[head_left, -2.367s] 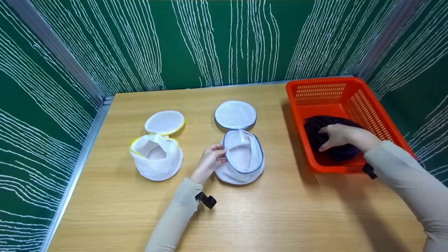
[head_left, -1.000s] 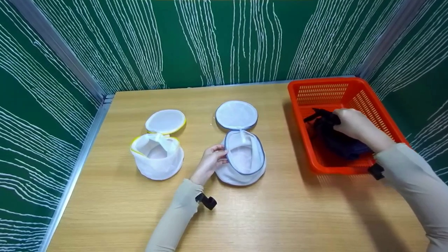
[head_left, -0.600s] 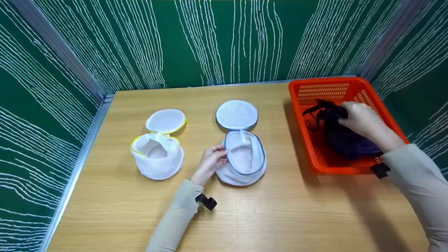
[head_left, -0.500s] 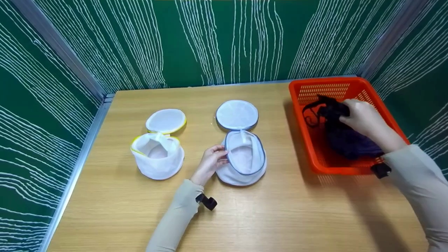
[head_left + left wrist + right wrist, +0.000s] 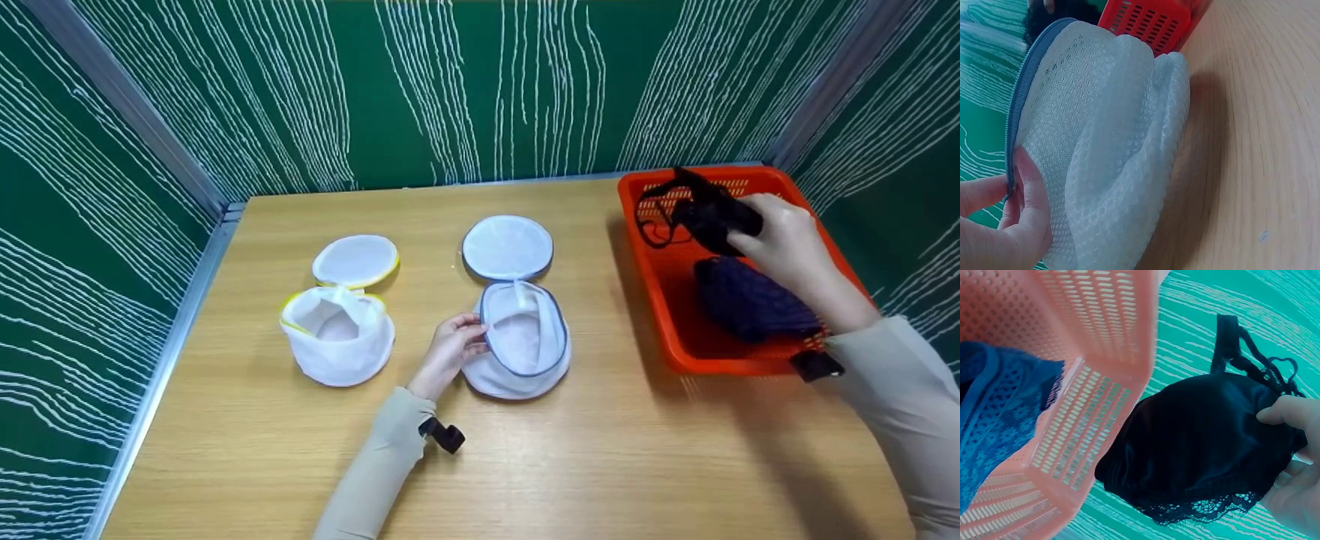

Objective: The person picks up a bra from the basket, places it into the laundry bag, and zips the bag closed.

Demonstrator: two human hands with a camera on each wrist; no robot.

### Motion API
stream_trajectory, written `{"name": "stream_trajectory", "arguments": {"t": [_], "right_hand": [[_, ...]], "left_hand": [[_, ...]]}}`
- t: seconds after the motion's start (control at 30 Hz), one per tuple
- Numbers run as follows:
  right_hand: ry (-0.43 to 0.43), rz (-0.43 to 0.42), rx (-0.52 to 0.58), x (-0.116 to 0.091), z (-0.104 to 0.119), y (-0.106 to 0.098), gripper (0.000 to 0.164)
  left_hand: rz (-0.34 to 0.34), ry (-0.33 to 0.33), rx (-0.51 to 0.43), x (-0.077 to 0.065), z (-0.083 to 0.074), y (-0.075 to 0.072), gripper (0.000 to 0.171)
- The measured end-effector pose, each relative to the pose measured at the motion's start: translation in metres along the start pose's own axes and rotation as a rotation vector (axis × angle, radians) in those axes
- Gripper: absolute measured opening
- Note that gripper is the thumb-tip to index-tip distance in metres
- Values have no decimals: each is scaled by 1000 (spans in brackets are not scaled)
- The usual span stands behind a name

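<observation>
R hand (image 5: pixel 784 236) pinches a black satin, lace-edged bra (image 5: pixel 712 217) over the red-orange slotted plastic basket (image 5: pixel 724 366); bra's long axis slants upper L to lower R, straps on L side. White mesh bag w/ grey-blue zip rim (image 5: pixel 523 337) stands L of bra, nearer the person; L hand (image 5: pixel 448 345) is closer, pinching its L rim. Dark purple lace garment (image 5: pixel 750 300) in basket, partly behind R wrist. Strap ends unclear, poss. tangled; some R fingers hidden behind cloth.

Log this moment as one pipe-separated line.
left hand: pinches gray-zipped mesh laundry bag | right hand: holds black lace-trimmed bra | red basket: dark-blue lace garment inside | yellow-zipped mesh bag: open
</observation>
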State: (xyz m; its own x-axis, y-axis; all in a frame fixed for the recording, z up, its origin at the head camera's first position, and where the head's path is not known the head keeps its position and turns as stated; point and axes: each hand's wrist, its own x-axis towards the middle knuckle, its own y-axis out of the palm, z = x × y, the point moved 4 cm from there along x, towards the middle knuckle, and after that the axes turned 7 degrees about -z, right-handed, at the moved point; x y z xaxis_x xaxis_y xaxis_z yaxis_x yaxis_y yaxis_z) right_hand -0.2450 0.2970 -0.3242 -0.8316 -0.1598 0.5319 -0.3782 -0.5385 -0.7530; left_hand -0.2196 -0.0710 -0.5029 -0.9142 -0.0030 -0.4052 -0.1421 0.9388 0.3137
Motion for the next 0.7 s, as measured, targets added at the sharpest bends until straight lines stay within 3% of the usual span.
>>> {"name": "stream_trajectory", "arguments": {"t": [0.37,0.7], "right_hand": [[-86,-126,102,1,33,6,27],[-138,-179,225,-5,59,25,29]], "left_hand": [[14,4,3,0,1,0,21],[5,8,-2,0,1,-1,20]]}}
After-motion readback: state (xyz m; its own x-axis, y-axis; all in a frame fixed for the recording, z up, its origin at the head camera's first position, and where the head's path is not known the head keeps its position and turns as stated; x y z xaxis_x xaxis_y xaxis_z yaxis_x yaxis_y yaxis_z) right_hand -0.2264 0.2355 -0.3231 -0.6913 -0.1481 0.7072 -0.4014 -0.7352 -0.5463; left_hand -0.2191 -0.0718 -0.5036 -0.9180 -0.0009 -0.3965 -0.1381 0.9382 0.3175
